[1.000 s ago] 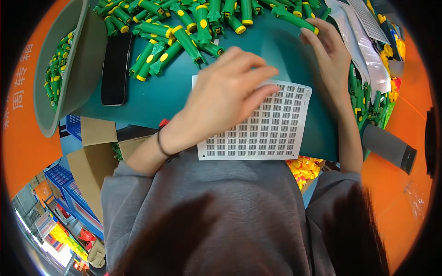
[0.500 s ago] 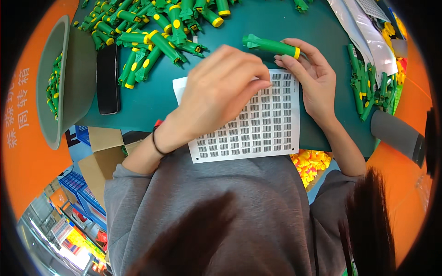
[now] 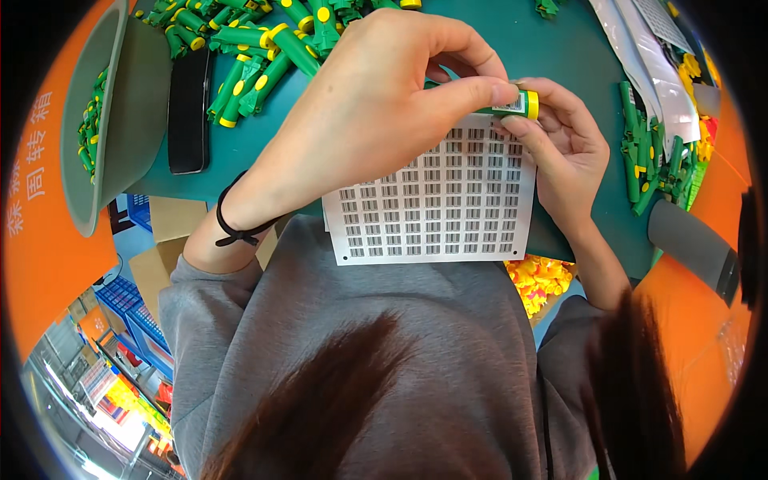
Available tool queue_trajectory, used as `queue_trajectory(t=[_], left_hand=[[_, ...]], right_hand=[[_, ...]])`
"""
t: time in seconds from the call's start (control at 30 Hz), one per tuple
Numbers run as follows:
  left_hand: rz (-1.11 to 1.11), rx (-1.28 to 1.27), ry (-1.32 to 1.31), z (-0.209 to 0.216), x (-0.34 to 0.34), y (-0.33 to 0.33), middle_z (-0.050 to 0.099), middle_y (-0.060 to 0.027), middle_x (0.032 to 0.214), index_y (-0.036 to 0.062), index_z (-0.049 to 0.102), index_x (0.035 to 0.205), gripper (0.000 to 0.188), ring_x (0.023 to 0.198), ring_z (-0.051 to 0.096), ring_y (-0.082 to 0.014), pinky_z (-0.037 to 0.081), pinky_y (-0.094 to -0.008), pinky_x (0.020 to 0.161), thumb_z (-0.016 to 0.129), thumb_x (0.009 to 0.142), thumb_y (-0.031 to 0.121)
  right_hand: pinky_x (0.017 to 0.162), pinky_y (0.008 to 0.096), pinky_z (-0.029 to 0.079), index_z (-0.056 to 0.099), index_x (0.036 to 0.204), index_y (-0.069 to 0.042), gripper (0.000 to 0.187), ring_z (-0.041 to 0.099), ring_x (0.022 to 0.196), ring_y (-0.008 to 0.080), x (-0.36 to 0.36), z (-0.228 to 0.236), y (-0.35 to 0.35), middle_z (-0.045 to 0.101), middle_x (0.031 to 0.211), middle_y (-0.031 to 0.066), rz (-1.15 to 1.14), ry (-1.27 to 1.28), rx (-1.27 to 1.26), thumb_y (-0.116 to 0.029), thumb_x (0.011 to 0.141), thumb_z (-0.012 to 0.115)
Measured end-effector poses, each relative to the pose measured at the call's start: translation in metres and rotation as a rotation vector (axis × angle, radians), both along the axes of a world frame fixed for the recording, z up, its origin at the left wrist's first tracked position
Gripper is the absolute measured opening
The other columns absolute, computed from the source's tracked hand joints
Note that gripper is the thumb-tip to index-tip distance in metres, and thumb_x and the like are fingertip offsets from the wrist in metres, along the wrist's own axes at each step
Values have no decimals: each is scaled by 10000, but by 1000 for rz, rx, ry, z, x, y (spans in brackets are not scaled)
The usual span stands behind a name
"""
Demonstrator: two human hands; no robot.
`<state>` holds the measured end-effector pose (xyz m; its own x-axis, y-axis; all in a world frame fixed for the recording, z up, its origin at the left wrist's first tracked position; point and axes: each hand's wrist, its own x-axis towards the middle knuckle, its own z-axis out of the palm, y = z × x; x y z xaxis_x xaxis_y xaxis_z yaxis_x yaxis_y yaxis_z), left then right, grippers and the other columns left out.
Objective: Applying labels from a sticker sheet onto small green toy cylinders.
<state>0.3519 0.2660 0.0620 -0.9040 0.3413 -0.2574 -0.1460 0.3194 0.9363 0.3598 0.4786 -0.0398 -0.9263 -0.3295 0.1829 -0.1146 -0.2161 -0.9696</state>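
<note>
A green plastic tube (image 3: 522, 114) with a yellow end cap lies crosswise between my hands over the table. My right hand (image 3: 572, 148) is closed on its capped end with thumb and fingers. Over the rest of the tube my left hand (image 3: 408, 92) is bent, its thumb pressing a small white barcode sticker (image 3: 507, 106) against the side near the cap. Most of the tube's far end is hidden behind my left hand. Below both hands a white sheet of barcode stickers (image 3: 432, 212) sits at the table's near edge, partly covered by my left hand.
More green tubes (image 3: 268, 88) are heaped at the back left, with others (image 3: 640, 152) at the right. A black phone-like slab (image 3: 188, 120) lies beside a grey-green bin (image 3: 136, 104). White sheets (image 3: 640, 64) and a grey cylinder (image 3: 692, 248) are on the right.
My left hand has moved right and forward from the sticker sheet onto the tube. A barcode sticker now shows on the tube, which my right hand still grips.
</note>
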Motion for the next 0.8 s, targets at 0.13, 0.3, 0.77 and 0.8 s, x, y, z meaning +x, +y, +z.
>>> queue_trajectory(t=[0.13, 0.3, 0.77, 0.8], left_hand=[[8, -19, 11, -4, -1, 3, 708, -85, 888, -48, 693, 1001, 189, 805, 613, -108, 495, -252, 744, 685, 949, 133], [-30, -76, 39, 0, -5, 6, 708, -92, 885, -44, 695, 994, 180, 797, 620, -121, 497, -254, 743, 689, 945, 129], [230, 121, 56, -34, 13, -30, 705, -60, 794, 35, 758, 993, 328, 713, 556, -48, 452, -233, 609, 647, 972, 343], [309, 89, 310, -32, 17, -58, 721, -49, 858, 55, 762, 1015, 299, 747, 578, -64, 468, -245, 640, 580, 1010, 292]], right_hand=[[877, 296, 575, 555, 1259, 82, 374, 661, 1021, 183, 2, 2, 0, 642, 1187, 156, -9, 0, 4, 119, 897, 639], [880, 304, 579, 560, 1251, 83, 374, 659, 1034, 190, 0, 2, 2, 641, 1190, 157, -18, 14, 1, 119, 890, 649], [926, 319, 503, 696, 1141, -24, 329, 605, 1079, 181, -41, 22, 8, 635, 1216, 98, -34, 348, 385, -11, 817, 756], [953, 325, 477, 693, 1150, -40, 305, 594, 1083, 175, -48, 30, 13, 624, 1249, 89, -124, 263, 486, -71, 851, 742]])
